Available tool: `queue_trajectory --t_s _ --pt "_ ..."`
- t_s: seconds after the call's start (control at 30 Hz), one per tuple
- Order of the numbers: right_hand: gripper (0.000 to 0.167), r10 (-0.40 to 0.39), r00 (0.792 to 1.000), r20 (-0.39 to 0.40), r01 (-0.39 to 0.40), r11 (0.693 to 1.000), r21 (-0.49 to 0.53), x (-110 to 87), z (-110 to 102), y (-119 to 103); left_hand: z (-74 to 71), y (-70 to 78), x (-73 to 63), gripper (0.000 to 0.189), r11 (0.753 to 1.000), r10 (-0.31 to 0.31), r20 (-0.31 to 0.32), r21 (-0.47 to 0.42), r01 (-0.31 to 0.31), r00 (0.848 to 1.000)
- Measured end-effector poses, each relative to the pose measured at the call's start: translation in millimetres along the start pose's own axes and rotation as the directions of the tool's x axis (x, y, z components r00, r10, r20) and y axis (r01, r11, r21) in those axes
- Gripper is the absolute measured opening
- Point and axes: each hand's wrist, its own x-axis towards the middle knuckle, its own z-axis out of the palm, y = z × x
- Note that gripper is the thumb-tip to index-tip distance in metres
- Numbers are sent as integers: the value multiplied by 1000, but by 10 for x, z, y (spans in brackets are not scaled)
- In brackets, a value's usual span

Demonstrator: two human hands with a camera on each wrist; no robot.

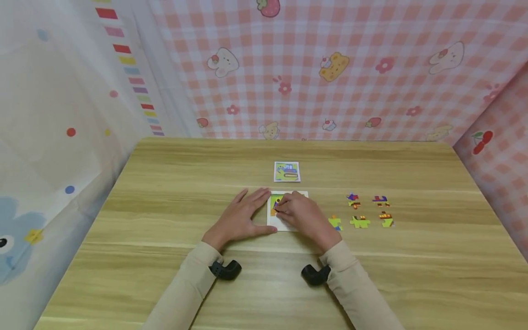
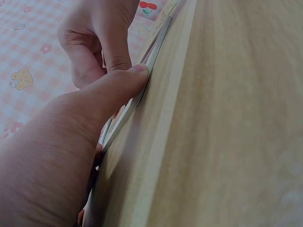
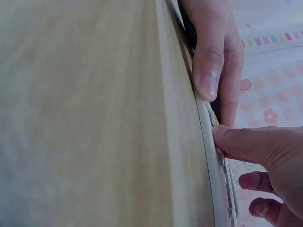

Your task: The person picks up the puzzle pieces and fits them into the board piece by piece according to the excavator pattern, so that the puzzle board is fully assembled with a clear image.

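A small puzzle tray (image 1: pixel 281 225) with a white border lies on the table, its upper left part filled with green and orange puzzle pieces. My left hand (image 1: pixel 240 217) rests along the tray's left side with straight fingers, its fingertips at the top left corner and the thumb on the bottom edge. Over the tray, my right hand (image 1: pixel 307 217) pinches a small puzzle piece (image 1: pixel 276 207), mostly hidden by the fingertips. The left thumb (image 2: pixel 135 71) shows close up on the tray's rim in the left wrist view; the right thumb (image 3: pixel 227 137) presses close at the tray in the right wrist view.
Several loose puzzle pieces (image 1: pixel 360 222) lie to the right of the tray in two rows. Beyond the tray sits a square picture card (image 1: pixel 287 172) with a blue vehicle. A checked pink cloth (image 1: pixel 288 68) hangs behind the wooden table (image 1: pixel 165 183).
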Motion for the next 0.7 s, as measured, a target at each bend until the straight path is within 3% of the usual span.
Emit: queue_trajectory --t_s 0.3,0.7 --pt "10 -32 999 -23 30 998 -53 11 24 -35 -18 1 -11 105 1000 -16 5 -5 16 1000" --pt "10 2 1000 2 -2 998 -60 -12 -16 -67 6 2 4 105 1000 -12 5 -1 12 1000"
